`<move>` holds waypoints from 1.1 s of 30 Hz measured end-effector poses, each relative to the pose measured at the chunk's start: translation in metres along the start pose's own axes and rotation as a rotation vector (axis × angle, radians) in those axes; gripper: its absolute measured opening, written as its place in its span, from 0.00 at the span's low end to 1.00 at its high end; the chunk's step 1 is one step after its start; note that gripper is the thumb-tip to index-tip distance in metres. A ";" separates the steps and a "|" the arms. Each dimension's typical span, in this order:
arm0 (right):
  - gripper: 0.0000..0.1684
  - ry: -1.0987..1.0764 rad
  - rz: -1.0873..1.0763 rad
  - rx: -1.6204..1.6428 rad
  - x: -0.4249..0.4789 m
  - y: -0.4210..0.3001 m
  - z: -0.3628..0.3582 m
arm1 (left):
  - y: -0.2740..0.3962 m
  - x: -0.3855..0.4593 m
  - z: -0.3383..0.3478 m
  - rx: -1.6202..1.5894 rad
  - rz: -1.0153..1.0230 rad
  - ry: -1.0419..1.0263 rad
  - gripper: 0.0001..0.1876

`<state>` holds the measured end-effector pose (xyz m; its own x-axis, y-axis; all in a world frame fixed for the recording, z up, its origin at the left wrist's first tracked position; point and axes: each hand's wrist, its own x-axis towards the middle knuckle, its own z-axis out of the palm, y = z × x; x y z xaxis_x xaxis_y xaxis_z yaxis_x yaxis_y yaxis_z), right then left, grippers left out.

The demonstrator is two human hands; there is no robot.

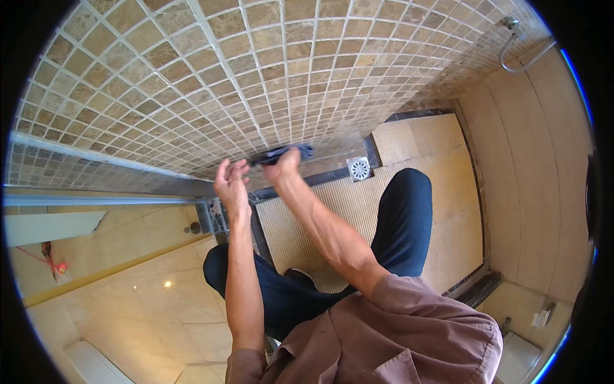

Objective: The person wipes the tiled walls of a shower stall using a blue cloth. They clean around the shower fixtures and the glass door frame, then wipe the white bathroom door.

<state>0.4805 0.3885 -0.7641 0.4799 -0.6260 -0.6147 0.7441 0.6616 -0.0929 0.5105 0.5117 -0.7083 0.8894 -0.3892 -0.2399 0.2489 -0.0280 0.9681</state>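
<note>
Low against a brown mosaic-tiled wall (307, 72), my right hand (284, 165) grips a dark cloth (302, 150). The cloth is bunched and blurred, with lighter patches on it; whether it presses on the tiles I cannot tell. Just left of it is my left hand (232, 180), raised with its fingers spread and slightly curled, and nothing shows in it. Pale grout lines run between the wall's small square tiles. Below the hands, a dark stone border edges the ribbed beige floor (326, 211).
A square metal floor drain (360, 169) lies right of my hands. My bent knee (407, 197) rises over the ribbed floor. At upper right hangs a shower hose (523, 67). Left are a bluish threshold strip (105, 198) and a red cord (48, 261).
</note>
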 end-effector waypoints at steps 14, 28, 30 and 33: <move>0.30 0.143 -0.645 -0.293 0.003 -0.183 0.032 | -0.012 -0.002 0.016 0.331 0.057 -0.363 0.23; 0.38 0.002 -1.916 -1.272 -0.054 -0.170 0.081 | -0.025 0.000 0.005 0.410 0.160 -0.302 0.18; 0.39 0.118 -1.735 -1.245 -0.032 -0.159 0.039 | -0.029 -0.002 0.008 0.395 0.156 -0.332 0.19; 0.40 0.270 -1.383 -1.127 -0.004 -0.153 -0.009 | -0.024 -0.003 0.016 0.449 0.158 -0.392 0.20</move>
<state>0.3604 0.2932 -0.7544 -0.3143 -0.9086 0.2749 -0.1972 -0.2208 -0.9552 0.4956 0.4988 -0.7294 0.6736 -0.7277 -0.1294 -0.1361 -0.2942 0.9460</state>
